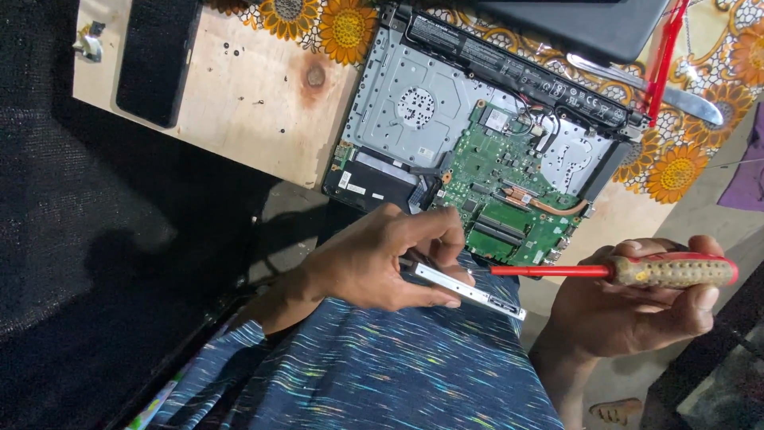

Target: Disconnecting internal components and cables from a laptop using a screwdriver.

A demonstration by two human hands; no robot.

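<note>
My left hand [382,259] grips a flat silver metal drive tray [477,293] over my lap, fingers pinching its near end. My right hand [637,306] holds a screwdriver [621,271] with a red shaft and a worn red and tan handle. Its tip points left and meets the tray beside my left fingers. Just beyond the hands lies an opened laptop [477,135], its green circuit board, silver shield, copper heat pipe and long black battery exposed.
The laptop rests on a bare wooden board [239,95] beside a sunflower-patterned cloth [676,167]. A black rectangular slab [155,60] lies at the board's left. A closed dark laptop [573,24], red-handled pliers [664,56] and a metal blade [684,99] sit at the back right. My blue patterned clothing [382,366] fills the foreground.
</note>
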